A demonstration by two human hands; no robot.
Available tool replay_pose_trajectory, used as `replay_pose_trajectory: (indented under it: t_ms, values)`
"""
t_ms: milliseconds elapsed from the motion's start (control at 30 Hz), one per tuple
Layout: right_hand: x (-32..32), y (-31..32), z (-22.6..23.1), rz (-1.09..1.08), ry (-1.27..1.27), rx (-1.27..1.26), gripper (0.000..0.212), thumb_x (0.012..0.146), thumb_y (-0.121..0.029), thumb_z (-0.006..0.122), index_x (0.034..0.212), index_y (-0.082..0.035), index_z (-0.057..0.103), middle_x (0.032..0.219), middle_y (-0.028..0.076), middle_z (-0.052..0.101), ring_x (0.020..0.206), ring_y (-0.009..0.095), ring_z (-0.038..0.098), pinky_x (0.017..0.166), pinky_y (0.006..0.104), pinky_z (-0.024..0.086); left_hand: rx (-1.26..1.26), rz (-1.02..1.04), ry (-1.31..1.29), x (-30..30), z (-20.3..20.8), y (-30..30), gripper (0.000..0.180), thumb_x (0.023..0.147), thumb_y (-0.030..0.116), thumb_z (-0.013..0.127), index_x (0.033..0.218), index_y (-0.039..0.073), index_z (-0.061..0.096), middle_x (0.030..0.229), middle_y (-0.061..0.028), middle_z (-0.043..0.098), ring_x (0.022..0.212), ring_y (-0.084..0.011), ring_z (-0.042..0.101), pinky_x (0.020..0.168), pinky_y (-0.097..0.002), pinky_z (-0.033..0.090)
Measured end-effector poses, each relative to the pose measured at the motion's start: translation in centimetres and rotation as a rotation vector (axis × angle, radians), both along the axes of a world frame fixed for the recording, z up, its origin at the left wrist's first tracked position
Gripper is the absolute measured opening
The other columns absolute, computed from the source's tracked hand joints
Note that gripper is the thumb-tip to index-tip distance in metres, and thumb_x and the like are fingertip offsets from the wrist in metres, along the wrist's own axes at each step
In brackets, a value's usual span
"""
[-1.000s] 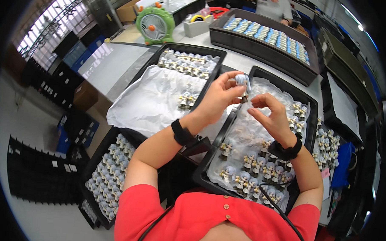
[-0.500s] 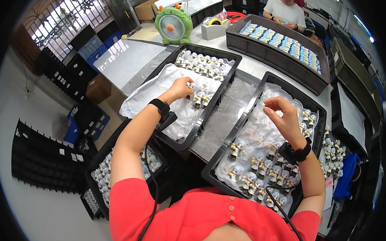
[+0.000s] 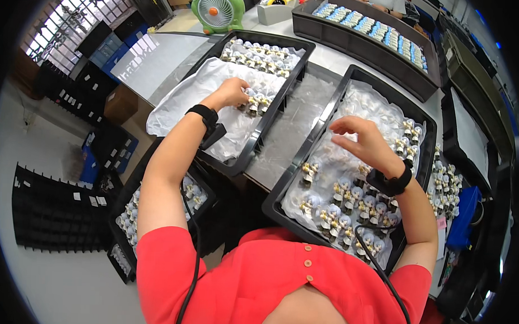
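Note:
My left hand (image 3: 233, 93) is over the left black tray (image 3: 243, 163), its fingers closed on a small figurine (image 3: 248, 95) at the end of a short row. The figurine has a pale blue head and a white, yellow and dark body, and my fingers partly hide it. White lining paper (image 3: 187, 105) lies in this tray and spills over its left side. Above the right black tray (image 3: 291, 186), my right hand (image 3: 360, 141) is empty, thumb and fingers apart. Several similar figurines (image 3: 349, 199) stand on wrinkled white lining (image 3: 361, 103) in that tray, mostly near me and along its right side.
Behind the trays are a green fan (image 3: 218, 11), a tape dispenser (image 3: 276, 13) and a large grey crate (image 3: 355, 42) of blue-and-white pieces. A lower tray (image 3: 198, 194) of figurines is beside my left arm. Cables hang from both wrist straps. Another person (image 3: 385, 2) is at the back.
My view has tilted, so the scene sits higher in the picture. My right hand has moved a little left and nearer over its tray. The left hand stays at the same row.

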State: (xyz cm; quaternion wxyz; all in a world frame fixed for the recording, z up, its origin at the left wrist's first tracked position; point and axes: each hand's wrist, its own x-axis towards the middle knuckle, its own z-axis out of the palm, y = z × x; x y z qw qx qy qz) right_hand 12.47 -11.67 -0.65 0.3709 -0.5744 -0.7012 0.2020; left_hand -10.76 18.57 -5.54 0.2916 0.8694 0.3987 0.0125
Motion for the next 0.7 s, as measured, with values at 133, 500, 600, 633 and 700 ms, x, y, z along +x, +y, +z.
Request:
replay_pose_trajectory:
  t_ms: [133, 500, 600, 633, 700]
  values:
    - [-1.3, -0.4, -2.3, 0.204, -0.16, -0.052, 0.036, 0.076, -0.021, 0.071, 0.104, -0.002, 0.059, 0.096, 0.015, 0.062, 0.089, 0.029, 0.061, 0.078, 0.0351, 0.049, 0.127, -0.013, 0.008, -0.3, 0.6, -0.5, 0.044, 0.068, 0.018, 0.07, 0.108, 0.002, 0.064, 0.086, -0.0153, 0.066, 0.074, -0.0216, 0.066, 0.069, -0.0314, 0.052]
    - [-2.3, -0.8, -2.4, 0.286, -0.263, -0.249, 0.037, 0.066, -0.015, 0.076, 0.094, 0.0, 0.055, 0.09, 0.014, 0.058, 0.084, 0.031, 0.059, 0.074, 0.0373, 0.047, -0.293, -0.262, -0.618, 6.5, 8.2, -12.3, 0.037, 0.083, 0.018, 0.064, 0.116, 0.002, 0.059, 0.113, -0.0077, 0.06, 0.094, -0.0126, 0.059, 0.081, -0.0264, 0.046]
    - [-1.3, -0.6, -0.5, 0.237, -0.171, -0.13, 0.034, 0.067, -0.01, 0.075, 0.093, -0.002, 0.054, 0.089, 0.013, 0.057, 0.083, 0.029, 0.058, 0.074, 0.0369, 0.047, -0.413, -0.35, -0.702, 8.3, 8.4, -14.5, 0.034, 0.087, 0.019, 0.061, 0.117, 0.004, 0.058, 0.111, -0.0059, 0.061, 0.095, -0.011, 0.058, 0.083, -0.0255, 0.046]
    - [-0.8, -0.5, 0.5, 0.206, -0.145, -0.066, 0.032, 0.068, -0.008, 0.074, 0.092, -0.002, 0.054, 0.089, 0.013, 0.057, 0.083, 0.029, 0.058, 0.073, 0.0369, 0.047, -0.455, -0.326, -0.731, 8.7, 8.5, -14.8, 0.034, 0.088, 0.02, 0.06, 0.118, 0.004, 0.057, 0.112, -0.0055, 0.06, 0.095, -0.0114, 0.058, 0.082, -0.0262, 0.046]
    - [0.5, -0.3, 1.2, 0.059, 0.007, 0.078, 0.035, 0.068, -0.005, 0.074, 0.098, -0.003, 0.056, 0.092, 0.008, 0.059, 0.086, 0.022, 0.058, 0.077, 0.0337, 0.047, -0.576, -0.272, -0.795, 9.4, 7.7, -15.2, 0.035, 0.091, 0.024, 0.056, 0.122, 0.006, 0.054, 0.114, -0.0044, 0.059, 0.095, -0.0124, 0.059, 0.083, -0.0283, 0.047]
